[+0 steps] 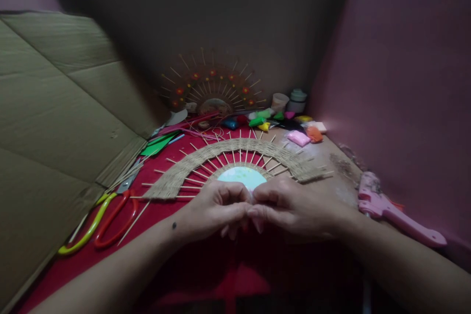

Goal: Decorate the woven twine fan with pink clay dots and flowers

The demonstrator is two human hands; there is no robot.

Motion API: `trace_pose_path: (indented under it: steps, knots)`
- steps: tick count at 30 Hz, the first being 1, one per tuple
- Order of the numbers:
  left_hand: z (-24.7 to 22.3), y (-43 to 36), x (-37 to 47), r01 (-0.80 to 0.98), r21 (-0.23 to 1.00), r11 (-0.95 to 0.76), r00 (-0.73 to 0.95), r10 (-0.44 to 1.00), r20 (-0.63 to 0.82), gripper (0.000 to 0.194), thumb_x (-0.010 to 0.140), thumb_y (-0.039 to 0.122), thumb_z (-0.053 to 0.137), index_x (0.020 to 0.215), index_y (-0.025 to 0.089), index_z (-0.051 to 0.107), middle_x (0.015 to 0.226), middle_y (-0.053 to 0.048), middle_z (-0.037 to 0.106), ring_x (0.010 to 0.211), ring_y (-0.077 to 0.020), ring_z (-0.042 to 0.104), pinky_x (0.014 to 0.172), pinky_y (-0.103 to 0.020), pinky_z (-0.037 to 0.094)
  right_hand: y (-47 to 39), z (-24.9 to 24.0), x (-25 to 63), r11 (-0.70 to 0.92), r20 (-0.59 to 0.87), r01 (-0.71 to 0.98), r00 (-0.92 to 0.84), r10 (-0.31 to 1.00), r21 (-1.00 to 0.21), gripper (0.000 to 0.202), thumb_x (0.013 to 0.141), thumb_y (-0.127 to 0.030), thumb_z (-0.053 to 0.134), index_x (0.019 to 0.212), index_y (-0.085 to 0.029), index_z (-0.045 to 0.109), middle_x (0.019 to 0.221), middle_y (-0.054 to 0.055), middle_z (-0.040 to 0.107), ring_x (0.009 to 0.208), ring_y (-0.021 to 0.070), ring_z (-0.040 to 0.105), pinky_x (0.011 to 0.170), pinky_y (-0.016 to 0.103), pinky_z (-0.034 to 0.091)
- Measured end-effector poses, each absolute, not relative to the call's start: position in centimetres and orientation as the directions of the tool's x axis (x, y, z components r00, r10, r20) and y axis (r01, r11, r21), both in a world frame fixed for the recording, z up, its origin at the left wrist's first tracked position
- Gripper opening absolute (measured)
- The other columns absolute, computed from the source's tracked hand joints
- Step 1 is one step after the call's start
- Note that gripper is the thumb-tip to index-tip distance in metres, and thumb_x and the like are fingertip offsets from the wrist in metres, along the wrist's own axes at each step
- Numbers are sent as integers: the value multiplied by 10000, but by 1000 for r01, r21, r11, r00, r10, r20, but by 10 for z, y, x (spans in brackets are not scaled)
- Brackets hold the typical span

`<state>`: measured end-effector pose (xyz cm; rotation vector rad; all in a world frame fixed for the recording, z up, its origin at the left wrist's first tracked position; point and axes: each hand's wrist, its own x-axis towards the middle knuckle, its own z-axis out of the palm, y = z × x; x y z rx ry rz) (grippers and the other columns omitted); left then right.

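My left hand point(224, 206) and my right hand point(285, 203) meet at the middle, thumbs and forefingers pinched together. Between the fingertips shows a small pale bit, too small to name; a touch of red shows below the fingers. Just beyond them lies a woven half-round fan shape point(241, 144), a band of twine on thin sticks that spread outward. At its inner centre is a pale blue-green half disc point(241, 175), partly hidden behind my hands.
Red-handled scissors point(119, 218) and yellow-handled scissors point(93, 228) lie left, beside a cardboard panel point(69, 108). A pink glue gun point(399, 216) is at right. Behind are coloured clay packets point(299, 138), a cup point(280, 102), a jar point(297, 100) and a flower-trimmed fan piece point(213, 78).
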<state>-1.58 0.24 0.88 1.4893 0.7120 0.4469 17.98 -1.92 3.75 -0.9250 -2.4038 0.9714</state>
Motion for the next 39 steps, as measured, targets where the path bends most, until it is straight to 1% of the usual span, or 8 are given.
trace_pose_path:
  steps: [7, 10, 15, 18, 23, 31, 35, 39]
  knots:
    - [11, 1, -17, 145, 988, 44, 748, 649, -139, 217, 823, 324, 556, 723, 131, 544, 512, -9, 578, 399, -66, 463, 412, -181, 321, -16, 34, 178, 197, 0, 208, -689, 725, -958, 274, 902, -243, 493, 662, -142, 577, 625, -20, 544, 588, 75, 488, 556, 193, 374]
    - [14, 3, -17, 180, 984, 17, 704, 696, -140, 204, 815, 304, 522, 686, 147, 500, 547, -38, 632, 413, -75, 486, 426, -185, 343, -14, 29, 178, 322, 35, 386, -592, 805, -865, 268, 833, -160, 496, 566, -161, 481, 511, -59, 381, 478, 63, 338, 463, 206, 263]
    - [18, 2, -15, 376, 916, -136, 617, 774, -139, 116, 738, 183, 508, 628, 157, 486, 502, -8, 603, 428, -84, 490, 416, -181, 329, -14, 20, 176, 614, 400, 613, -466, 789, -498, 227, 666, -50, 542, 536, -173, 402, 530, -56, 352, 503, 71, 305, 494, 241, 236]
    - [21, 0, -16, 324, 936, -136, 645, 756, -113, 128, 748, 189, 496, 625, 156, 492, 504, 1, 589, 438, -86, 496, 430, -188, 356, -13, 22, 178, 672, 449, 468, -506, 736, -574, 141, 696, -46, 561, 791, -150, 551, 799, 17, 568, 700, 114, 503, 624, 240, 396]
    - [23, 2, -21, 172, 976, -135, 671, 741, -16, 98, 757, 165, 520, 668, 133, 543, 574, -20, 615, 480, -102, 550, 463, -210, 430, -8, 25, 182, 592, 263, 323, -670, 694, -739, 668, 746, -291, 714, 1320, -184, 389, 1231, 93, 550, 1087, 194, 538, 873, 317, 446]
    - [16, 11, -20, 216, 963, -159, 509, 860, 28, 147, 790, 198, 542, 656, 153, 502, 496, 18, 561, 414, -86, 513, 422, -196, 389, 0, 4, 175, 700, 409, 536, -570, 713, -472, 233, 714, -112, 582, 945, -139, 560, 870, 67, 625, 769, 157, 550, 671, 275, 434]
    - [12, 10, -16, 168, 959, -228, 366, 918, 154, 131, 792, 226, 579, 769, 185, 456, 596, 49, 556, 440, -77, 517, 449, -202, 416, -1, 12, 177, 609, 317, 614, -525, 790, -502, 288, 724, -123, 542, 1010, -114, 565, 805, 54, 609, 673, 136, 515, 613, 262, 416]
    - [9, 8, -18, 315, 819, -479, 343, 862, 373, 72, 759, 120, 536, 799, 179, 546, 703, 21, 560, 568, -86, 527, 545, -211, 430, -5, 19, 180, 569, 256, 592, -530, 808, -571, 442, 759, -170, 586, 1191, -122, 511, 995, 95, 624, 823, 169, 553, 725, 294, 454]
